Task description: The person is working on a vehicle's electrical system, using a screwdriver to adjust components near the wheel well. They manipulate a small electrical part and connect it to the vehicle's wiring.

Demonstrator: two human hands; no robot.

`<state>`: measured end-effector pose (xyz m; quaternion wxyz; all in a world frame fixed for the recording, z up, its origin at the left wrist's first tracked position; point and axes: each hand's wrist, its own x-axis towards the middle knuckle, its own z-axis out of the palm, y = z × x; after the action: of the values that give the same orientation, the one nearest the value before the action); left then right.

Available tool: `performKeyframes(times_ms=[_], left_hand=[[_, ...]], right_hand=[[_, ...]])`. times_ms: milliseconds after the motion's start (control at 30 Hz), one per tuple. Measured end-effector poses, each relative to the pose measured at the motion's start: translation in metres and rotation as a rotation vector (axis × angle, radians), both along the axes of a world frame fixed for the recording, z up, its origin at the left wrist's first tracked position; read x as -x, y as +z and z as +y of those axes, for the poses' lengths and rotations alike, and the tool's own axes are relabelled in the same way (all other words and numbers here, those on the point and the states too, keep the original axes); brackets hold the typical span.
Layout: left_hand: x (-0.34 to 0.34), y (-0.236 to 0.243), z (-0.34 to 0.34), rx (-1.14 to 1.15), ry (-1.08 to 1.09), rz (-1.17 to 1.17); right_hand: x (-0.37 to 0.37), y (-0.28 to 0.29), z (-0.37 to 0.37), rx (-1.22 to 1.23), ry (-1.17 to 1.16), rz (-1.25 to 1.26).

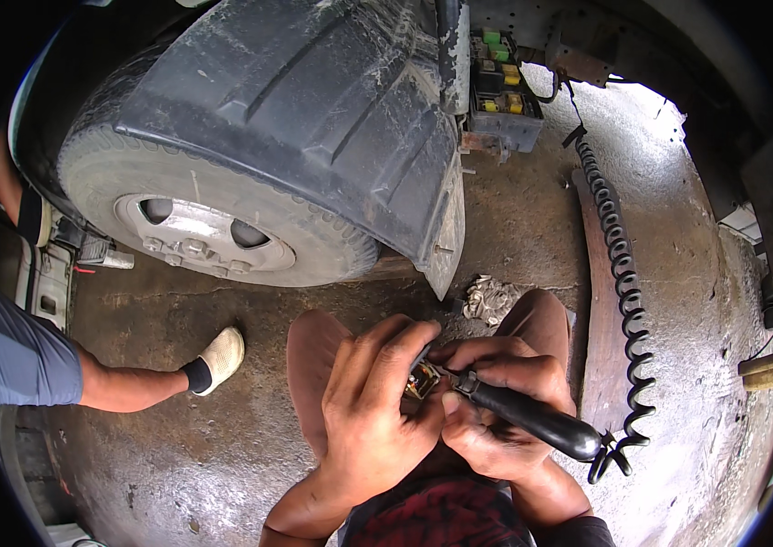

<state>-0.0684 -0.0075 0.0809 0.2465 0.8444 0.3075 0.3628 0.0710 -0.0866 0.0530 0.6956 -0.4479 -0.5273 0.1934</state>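
Note:
My left hand (363, 410) is closed around a small boxy electrical part (421, 379) with coppery metal inside, perhaps an opened relay. In my right hand (505, 451) is a black-handled test probe (541, 422), its front end close to that part. Whether the tip touches it is hidden by my fingers. A black coiled cord (619, 246) runs from the back of the handle up the right side to a small black clip (574, 137), near the fuse box (518, 135) with its green and yellow pieces.
A dusty truck wheel (195, 232) stands under a black mudguard (313, 118) ahead. Between my knees and the wheel lies a crumpled pale cloth (491, 299). A long wooden plank (598, 337) is on the right. At left, another person's leg (135, 381) reaches in.

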Motion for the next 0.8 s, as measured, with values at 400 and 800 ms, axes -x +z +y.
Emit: performKeyframes(times_ms=[400,800], left_hand=[[0.003,-0.005,-0.002,0.0,-0.005,-0.033],[0.0,-0.007,-0.007,-0.006,0.038,-0.094]], right_hand=[[0.008,-0.001,0.0,-0.032,-0.027,0.025],[0.003,0.006,-0.007,-0.001,0.046,-0.05]])
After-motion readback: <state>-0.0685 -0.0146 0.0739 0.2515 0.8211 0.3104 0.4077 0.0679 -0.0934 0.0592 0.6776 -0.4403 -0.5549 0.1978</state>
